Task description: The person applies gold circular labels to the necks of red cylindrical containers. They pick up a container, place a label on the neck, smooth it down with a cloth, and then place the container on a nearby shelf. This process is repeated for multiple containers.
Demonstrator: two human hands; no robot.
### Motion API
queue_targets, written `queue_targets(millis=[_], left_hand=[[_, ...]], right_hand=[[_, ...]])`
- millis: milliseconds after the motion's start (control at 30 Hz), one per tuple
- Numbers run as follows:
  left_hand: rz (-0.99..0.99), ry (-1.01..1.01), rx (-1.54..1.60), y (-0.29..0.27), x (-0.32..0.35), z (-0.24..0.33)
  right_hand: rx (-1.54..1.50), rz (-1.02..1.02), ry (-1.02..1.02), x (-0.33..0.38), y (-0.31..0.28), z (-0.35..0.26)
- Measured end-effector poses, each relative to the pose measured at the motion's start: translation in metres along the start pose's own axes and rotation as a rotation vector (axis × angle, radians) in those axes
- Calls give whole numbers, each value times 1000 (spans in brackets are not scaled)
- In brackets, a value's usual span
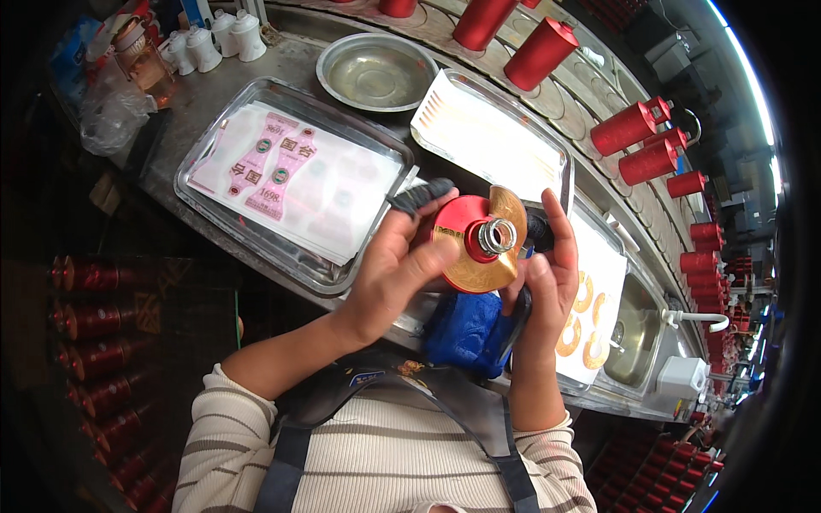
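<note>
A red bottle with a threaded silver neck is tilted in front of my chest, its mouth toward me. Around its shoulder lies a gold ring-shaped label; one end lifts away at the upper right. My left hand grips the bottle from the left, thumb pressed on the gold label and a black cover on one finger. At the bottle's right side, my right hand has its thumb and forefinger spread apart, with a black-covered finger near the label's edge. Its lower fingers are partly hidden.
A metal tray of printed pink label sheets lies left. Behind are a metal basin and a second tray with white sheets. Gold ring labels lie on a sheet at right, beside a sink. Red bottles stand on a conveyor.
</note>
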State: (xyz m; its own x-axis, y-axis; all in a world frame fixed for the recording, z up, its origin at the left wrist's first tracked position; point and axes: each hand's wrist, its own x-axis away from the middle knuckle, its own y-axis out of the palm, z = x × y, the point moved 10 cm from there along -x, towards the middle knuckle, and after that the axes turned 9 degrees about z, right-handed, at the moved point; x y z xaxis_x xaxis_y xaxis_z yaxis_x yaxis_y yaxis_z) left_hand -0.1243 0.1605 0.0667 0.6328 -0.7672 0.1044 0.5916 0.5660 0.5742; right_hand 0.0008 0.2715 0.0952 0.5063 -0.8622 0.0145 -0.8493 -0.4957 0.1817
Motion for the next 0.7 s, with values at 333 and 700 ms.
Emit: queue_targets(millis=[333, 700], left_hand=[[-99, 180, -74, 10, 12, 4], [-79, 118, -36, 8, 9, 5]], right_hand=[[-27, -115, 46, -9, 7, 4], [69, -102, -38, -5, 14, -5]])
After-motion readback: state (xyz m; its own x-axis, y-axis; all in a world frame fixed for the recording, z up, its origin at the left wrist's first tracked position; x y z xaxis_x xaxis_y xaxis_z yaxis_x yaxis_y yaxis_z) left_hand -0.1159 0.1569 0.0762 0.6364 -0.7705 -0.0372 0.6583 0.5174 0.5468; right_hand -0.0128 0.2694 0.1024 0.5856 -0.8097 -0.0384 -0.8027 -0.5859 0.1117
